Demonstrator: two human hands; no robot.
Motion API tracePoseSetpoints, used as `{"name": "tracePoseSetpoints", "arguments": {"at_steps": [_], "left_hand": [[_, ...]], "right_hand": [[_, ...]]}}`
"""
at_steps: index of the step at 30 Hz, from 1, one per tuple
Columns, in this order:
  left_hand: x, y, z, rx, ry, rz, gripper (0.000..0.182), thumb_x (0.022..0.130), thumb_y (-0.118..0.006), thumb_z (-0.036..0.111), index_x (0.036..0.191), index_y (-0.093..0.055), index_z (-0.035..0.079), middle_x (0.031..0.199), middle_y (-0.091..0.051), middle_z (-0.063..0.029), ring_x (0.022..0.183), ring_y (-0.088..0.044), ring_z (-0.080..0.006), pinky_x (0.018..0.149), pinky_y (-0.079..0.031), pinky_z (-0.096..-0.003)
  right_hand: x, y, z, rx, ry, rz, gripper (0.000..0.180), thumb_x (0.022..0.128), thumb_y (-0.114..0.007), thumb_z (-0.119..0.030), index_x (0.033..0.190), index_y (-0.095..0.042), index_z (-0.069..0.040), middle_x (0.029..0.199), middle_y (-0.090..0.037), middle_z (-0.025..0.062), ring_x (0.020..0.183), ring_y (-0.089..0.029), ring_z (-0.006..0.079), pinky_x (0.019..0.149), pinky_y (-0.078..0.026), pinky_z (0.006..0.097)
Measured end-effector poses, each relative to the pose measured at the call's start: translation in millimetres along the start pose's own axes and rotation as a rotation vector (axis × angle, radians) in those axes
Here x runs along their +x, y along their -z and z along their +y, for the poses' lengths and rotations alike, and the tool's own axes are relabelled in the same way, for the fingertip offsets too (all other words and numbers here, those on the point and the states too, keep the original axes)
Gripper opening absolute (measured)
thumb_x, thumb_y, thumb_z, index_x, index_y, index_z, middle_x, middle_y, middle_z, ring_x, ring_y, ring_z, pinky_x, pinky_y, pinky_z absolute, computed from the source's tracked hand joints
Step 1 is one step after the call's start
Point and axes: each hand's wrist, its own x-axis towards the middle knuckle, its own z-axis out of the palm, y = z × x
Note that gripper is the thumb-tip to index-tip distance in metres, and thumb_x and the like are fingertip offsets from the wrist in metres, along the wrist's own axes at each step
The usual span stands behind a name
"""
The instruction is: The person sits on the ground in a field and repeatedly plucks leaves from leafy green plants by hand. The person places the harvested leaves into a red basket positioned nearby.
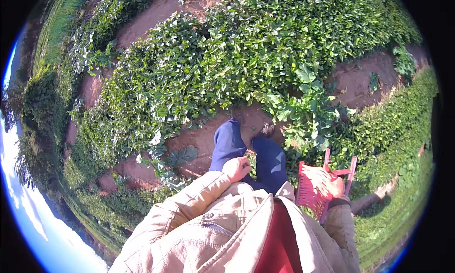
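Observation:
My left hand rests in front of my waist, over the blue trousers. Its fingers are curled in, and nothing shows in them. Out to my right side, my right hand grips a small red stool by its frame. The stool is tilted, with a woven or slatted seat and bare legs pointing away from me. Part of its frame is hidden behind my hand. Dense green leafy bushes, which look like tea, grow in a row just before my feet.
I stand on a reddish soil path between bush rows. A broad-leaved plant stands by my right foot, and another low leafy plant grows to the left. More bush rows run along the right.

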Motion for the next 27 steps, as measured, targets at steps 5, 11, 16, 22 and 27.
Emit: {"name": "tracePoseSetpoints", "arguments": {"at_steps": [5,11,16,22,27], "left_hand": [[-44,-31,-31,-0.262,0.076,0.107,0.024,0.091,-0.071,0.024,0.1,-0.071,0.003,0.085,-0.074,-0.0128,0.079,-0.074,-0.0253,0.073,-0.057,-0.037],[-105,-54,-122,-0.465,0.197,0.346,0.026,0.088,-0.073,0.028,0.099,-0.073,0.004,0.083,-0.073,-0.0143,0.076,-0.071,-0.0268,0.07,-0.054,-0.0395],[-138,-67,-221,-0.772,0.333,0.469,0.059,0.085,-0.082,0.027,0.131,-0.06,-0.002,0.117,-0.071,-0.0199,0.105,-0.071,-0.0279,0.091,-0.057,-0.0386],[-221,-37,-316,-1.381,0.187,0.808,0.116,0.072,-0.096,0.022,0.16,-0.023,0.001,0.154,-0.047,-0.0238,0.141,-0.049,-0.0352,0.115,-0.043,-0.0456],[-309,-10,-389,-1.75,-0.251,1.216,0.066,0.082,-0.084,-0.001,0.139,-0.052,0.007,0.139,-0.061,-0.011,0.127,-0.059,-0.0215,0.111,-0.047,-0.0395]], "right_hand": [[31,47,-132,-0.493,0.12,0.075,0.031,0.079,-0.085,-0.028,0.106,-0.078,-0.014,0.096,-0.076,0.0171,0.094,-0.073,0.0368,0.081,-0.056,0.0462],[13,-9,-295,-0.863,0.616,0.165,0.033,0.074,-0.09,-0.029,0.097,-0.074,-0.012,0.09,-0.076,0.0129,0.091,-0.073,0.0346,0.079,-0.055,0.0456],[-71,-118,-447,-0.934,0.928,0.088,0.026,0.073,-0.087,-0.02,0.091,-0.072,-0.011,0.084,-0.074,0.0129,0.086,-0.071,0.0371,0.074,-0.055,0.0461],[-249,-292,-580,-0.895,1.282,-0.219,0.03,0.081,-0.084,-0.033,0.088,-0.068,-0.008,0.082,-0.07,0.0165,0.08,-0.068,0.0424,0.068,-0.052,0.0487],[-349,-437,-630,-0.89,1.422,-0.444,0.041,0.083,-0.085,-0.036,0.08,-0.06,-0.004,0.068,-0.061,0.0149,0.062,-0.059,0.0361,0.059,-0.047,0.0422]]}}
